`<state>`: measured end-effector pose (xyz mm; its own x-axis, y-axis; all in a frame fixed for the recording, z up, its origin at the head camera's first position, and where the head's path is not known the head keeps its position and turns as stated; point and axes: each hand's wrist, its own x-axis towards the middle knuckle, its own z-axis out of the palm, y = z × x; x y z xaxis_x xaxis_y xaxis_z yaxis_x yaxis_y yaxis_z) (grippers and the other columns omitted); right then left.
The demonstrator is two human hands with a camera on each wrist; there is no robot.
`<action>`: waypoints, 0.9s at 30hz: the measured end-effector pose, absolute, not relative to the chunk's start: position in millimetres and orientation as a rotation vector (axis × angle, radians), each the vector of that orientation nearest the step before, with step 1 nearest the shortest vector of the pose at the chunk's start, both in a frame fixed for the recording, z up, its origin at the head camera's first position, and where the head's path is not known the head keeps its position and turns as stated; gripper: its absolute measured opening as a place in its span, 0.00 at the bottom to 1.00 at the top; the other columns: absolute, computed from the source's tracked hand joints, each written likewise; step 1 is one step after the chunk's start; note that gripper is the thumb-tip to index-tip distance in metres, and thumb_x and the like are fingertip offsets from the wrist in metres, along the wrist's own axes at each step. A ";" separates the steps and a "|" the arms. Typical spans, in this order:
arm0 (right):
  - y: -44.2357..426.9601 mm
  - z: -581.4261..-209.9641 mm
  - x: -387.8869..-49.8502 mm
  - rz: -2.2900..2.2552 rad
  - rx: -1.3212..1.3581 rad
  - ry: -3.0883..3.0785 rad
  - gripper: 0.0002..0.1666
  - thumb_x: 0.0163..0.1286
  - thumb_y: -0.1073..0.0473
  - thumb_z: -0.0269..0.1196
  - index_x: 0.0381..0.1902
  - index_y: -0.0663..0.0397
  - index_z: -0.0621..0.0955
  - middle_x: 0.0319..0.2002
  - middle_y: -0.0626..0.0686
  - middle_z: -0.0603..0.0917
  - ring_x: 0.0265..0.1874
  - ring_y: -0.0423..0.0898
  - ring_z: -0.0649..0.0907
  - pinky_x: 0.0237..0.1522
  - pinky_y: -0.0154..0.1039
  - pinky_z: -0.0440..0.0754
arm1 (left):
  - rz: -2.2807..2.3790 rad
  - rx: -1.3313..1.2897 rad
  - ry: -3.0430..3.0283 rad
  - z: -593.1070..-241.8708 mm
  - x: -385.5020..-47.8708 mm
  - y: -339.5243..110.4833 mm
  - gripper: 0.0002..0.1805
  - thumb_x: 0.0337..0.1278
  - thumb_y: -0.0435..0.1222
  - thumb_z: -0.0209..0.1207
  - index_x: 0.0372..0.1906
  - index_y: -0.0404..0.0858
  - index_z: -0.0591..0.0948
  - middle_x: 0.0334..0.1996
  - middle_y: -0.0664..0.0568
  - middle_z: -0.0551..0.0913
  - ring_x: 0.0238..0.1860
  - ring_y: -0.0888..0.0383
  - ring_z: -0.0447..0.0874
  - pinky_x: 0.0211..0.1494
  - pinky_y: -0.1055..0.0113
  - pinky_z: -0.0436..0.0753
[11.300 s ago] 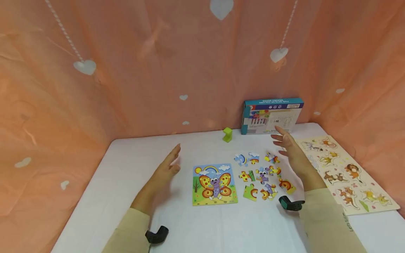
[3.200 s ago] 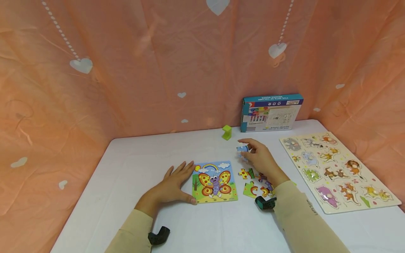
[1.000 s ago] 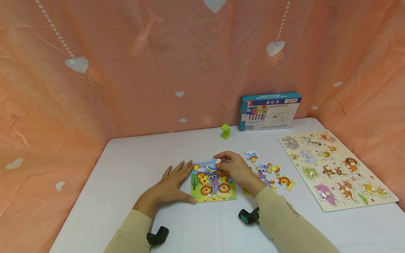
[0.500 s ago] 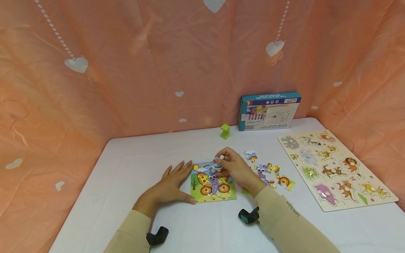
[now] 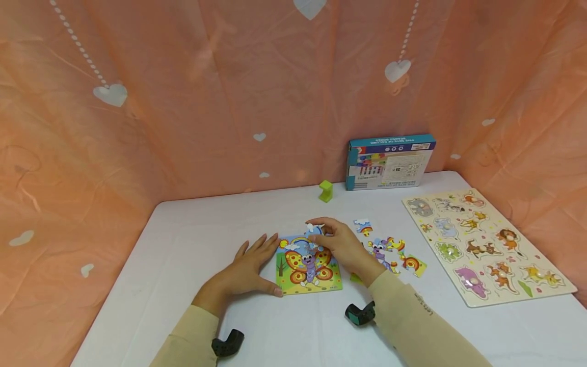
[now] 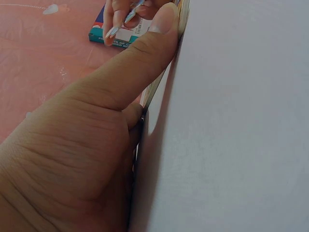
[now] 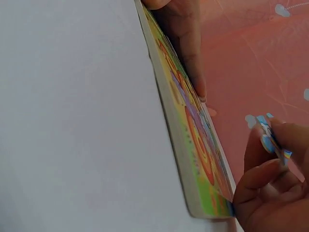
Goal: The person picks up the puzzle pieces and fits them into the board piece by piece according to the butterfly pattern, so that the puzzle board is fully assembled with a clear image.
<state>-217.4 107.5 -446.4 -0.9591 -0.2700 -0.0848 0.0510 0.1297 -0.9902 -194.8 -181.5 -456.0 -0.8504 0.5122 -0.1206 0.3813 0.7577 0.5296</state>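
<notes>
A square butterfly picture board (image 5: 309,275) lies flat on the white table. My left hand (image 5: 245,267) rests at its left edge, fingers spread, thumb at the lower left corner; in the left wrist view the thumb of the left hand (image 6: 87,125) lies along the board's edge. Over the board's top right part, my right hand (image 5: 341,244) pinches a blue puzzle piece (image 5: 314,230). The right wrist view shows the piece (image 7: 268,137) held raised between thumb and fingers of the right hand (image 7: 275,193), off the board (image 7: 178,125).
Right of the board lie several loose puzzle pieces (image 5: 411,265), partly behind the right hand, and a cloud piece (image 5: 363,226). A green block (image 5: 326,191) and a box (image 5: 390,163) stand at the back. A large animal puzzle board (image 5: 488,250) lies at the right.
Since the early frames, the left hand has come down to the board, and the right hand has picked up a blue piece and brought it left over the board. Lately the held piece has turned slightly.
</notes>
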 end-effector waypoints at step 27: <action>103.3 -451.3 -215.1 -1.868 -0.248 2.196 0.15 0.82 0.68 0.63 0.62 0.64 0.84 0.38 0.58 0.84 0.33 0.48 0.85 0.34 0.35 0.83 | 0.740 0.701 2.693 -453.9 -194.1 -181.4 0.72 0.42 0.64 0.82 0.89 0.43 0.56 0.88 0.52 0.50 0.88 0.45 0.35 0.83 0.39 0.28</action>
